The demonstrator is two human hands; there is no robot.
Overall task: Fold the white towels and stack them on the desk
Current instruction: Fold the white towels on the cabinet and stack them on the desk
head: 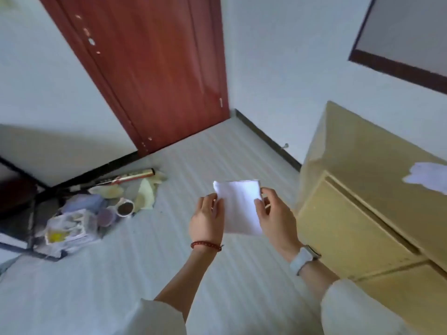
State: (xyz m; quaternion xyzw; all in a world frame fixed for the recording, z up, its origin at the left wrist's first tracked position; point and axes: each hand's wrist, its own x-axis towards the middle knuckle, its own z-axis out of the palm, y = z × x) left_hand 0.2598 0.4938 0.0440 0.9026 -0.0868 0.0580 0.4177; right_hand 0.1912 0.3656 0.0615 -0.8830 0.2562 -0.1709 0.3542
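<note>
**One towel nearly folded, table stack barely begun**

Both hands hold a small white folded cloth towel (pixel 240 206) in the air above the floor: the left hand (pixel 206 220) pinches its left edge, the right hand (pixel 275 220) its right edge. On the yellow wooden table (pixel 377 165) lies another white towel (pixel 427 176), rumpled. Stacking seems largely still ahead.

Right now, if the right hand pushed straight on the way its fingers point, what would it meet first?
Probably only floor: the right hand, gripping the folded towel, points up-frame, passing left of the desk. Depth is unclear.
</note>
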